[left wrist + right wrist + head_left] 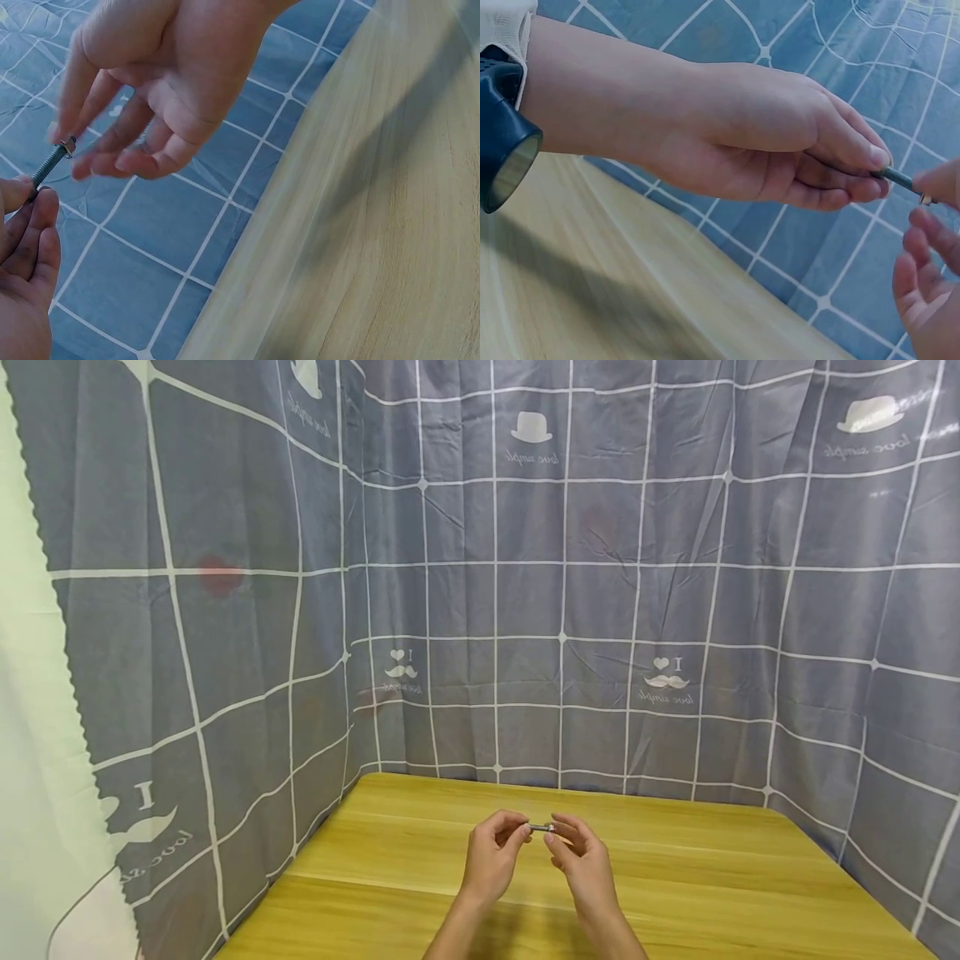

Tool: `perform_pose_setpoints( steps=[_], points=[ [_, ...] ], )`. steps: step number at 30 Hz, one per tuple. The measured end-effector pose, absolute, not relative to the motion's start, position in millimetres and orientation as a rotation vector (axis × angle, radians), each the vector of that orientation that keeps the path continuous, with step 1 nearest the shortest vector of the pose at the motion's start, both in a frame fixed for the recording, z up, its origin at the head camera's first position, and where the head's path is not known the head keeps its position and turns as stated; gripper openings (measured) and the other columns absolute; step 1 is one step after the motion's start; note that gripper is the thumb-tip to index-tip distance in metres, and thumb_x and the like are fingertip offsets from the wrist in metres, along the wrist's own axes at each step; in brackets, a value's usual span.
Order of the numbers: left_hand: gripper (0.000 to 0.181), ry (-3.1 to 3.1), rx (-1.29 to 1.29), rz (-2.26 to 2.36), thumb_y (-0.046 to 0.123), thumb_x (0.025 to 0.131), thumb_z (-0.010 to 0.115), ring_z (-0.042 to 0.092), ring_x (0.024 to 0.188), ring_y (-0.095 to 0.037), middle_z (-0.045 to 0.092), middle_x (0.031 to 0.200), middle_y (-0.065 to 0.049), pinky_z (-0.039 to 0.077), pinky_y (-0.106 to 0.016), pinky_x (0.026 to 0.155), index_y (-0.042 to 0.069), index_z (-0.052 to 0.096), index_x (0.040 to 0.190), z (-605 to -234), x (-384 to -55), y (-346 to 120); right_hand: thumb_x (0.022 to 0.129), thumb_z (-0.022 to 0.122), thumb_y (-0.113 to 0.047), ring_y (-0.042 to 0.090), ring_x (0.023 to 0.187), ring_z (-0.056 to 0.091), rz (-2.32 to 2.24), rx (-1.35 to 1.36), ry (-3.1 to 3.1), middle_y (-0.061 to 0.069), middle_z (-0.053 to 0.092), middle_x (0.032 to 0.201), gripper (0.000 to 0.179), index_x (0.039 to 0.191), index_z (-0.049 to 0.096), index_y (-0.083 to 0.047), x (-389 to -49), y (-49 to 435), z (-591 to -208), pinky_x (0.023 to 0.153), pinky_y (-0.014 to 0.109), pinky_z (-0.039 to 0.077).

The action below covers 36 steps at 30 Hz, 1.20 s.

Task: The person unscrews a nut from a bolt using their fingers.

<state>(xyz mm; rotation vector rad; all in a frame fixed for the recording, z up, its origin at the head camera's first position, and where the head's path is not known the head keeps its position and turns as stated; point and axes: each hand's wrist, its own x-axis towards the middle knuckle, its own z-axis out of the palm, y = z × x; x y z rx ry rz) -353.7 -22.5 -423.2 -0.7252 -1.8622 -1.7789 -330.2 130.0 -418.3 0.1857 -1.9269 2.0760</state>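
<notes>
A slim threaded bolt (538, 827) lies roughly level between both hands, raised over the table. My left hand (489, 858) pinches one end of it between thumb and fingers, which hide that end. At the other end sits a small shiny nut (69, 146), with threads showing between it and the left fingertips. My right hand (587, 864) is at the nut, thumb and fingers parted around it. In the left wrist view its thumb tip is right at the bolt's end, and the other fingertips lie just below the nut. The right wrist view shows the left grip (870, 169) from the side.
Below the hands spreads a yellow wood-grain table (675, 877). A grey-blue curtain (525, 610) with white grid lines hangs along the back and both sides. On the left wrist is a dark camera (506, 142), beside a pale cuff (504, 30).
</notes>
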Motion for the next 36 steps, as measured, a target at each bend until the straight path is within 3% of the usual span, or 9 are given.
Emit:
perform_pose_setpoints(
  steps=[4,7,12,15,20,27,36],
  points=[
    [0.006,-1.858,-0.722,-1.786,0.001,0.099,0.069,0.072,0.085,-0.026,0.073,0.092,-0.010,0.056,-0.028,0.077,0.002,0.073,0.104,-422.9,-353.7,-21.6,0.103,0.069,-0.021,0.020,0.097,0.058,2.064,0.142,-1.945,0.009,0.068,0.111,0.035,0.127,0.065,0.003,-330.6,129.6,-417.9,0.079,0.034,0.052],
    [0.007,-1.846,-0.729,-1.770,0.000,0.099,0.069,0.072,0.084,-0.027,0.073,0.092,-0.012,0.056,-0.028,0.076,0.001,0.072,0.104,-423.6,-353.6,-21.0,0.103,0.068,-0.019,0.019,0.095,0.056,2.040,0.135,-1.956,0.007,0.069,0.106,0.028,0.120,0.068,0.003,-330.6,129.9,-418.2,0.077,0.032,0.050],
    [0.007,-1.875,-0.697,-1.751,-0.004,0.098,0.067,0.072,0.083,-0.028,0.072,0.092,-0.017,0.057,-0.028,0.077,-0.002,0.072,0.103,-423.2,-353.1,-19.7,0.102,0.069,-0.015,0.019,0.100,0.059,2.035,0.151,-1.945,0.013,0.068,0.122,0.033,0.129,0.065,0.002,-329.4,129.8,-418.7,0.080,0.035,0.050],
    [0.008,-1.890,-0.693,-1.729,-0.008,0.097,0.066,0.072,0.083,-0.033,0.072,0.091,-0.020,0.057,-0.028,0.077,-0.005,0.071,0.102,-422.1,-353.2,-18.9,0.103,0.068,-0.021,0.019,0.100,0.058,2.026,0.132,-1.952,0.012,0.068,0.120,0.035,0.129,0.065,0.001,-329.3,129.9,-418.2,0.080,0.036,0.050],
    [0.007,-1.889,-0.711,-1.742,-0.003,0.098,0.067,0.072,0.084,-0.033,0.073,0.093,-0.014,0.056,-0.028,0.077,-0.002,0.071,0.104,-421.7,-353.2,-20.3,0.104,0.067,-0.020,0.019,0.096,0.056,2.016,0.110,-1.960,0.008,0.070,0.111,0.028,0.122,0.069,0.001,-329.0,130.5,-416.3,0.078,0.034,0.049],
    [0.006,-1.850,-0.743,-1.768,0.004,0.100,0.069,0.072,0.084,-0.024,0.074,0.092,-0.008,0.057,-0.028,0.078,0.001,0.072,0.104,-423.5,-354.0,-22.4,0.103,0.068,-0.018,0.019,0.100,0.058,2.014,0.141,-1.965,0.011,0.069,0.120,0.032,0.128,0.068,0.001,-328.7,130.6,-415.2,0.078,0.035,0.047],
    [0.007,-1.850,-0.757,-1.761,0.004,0.100,0.067,0.072,0.084,-0.028,0.073,0.092,-0.008,0.057,-0.029,0.077,0.001,0.072,0.105,-424.1,-353.2,-22.2,0.102,0.069,-0.020,0.019,0.100,0.058,2.008,0.122,-1.971,0.013,0.068,0.123,0.036,0.133,0.065,0.000,-327.5,130.8,-415.2,0.078,0.036,0.047]
  ],
)
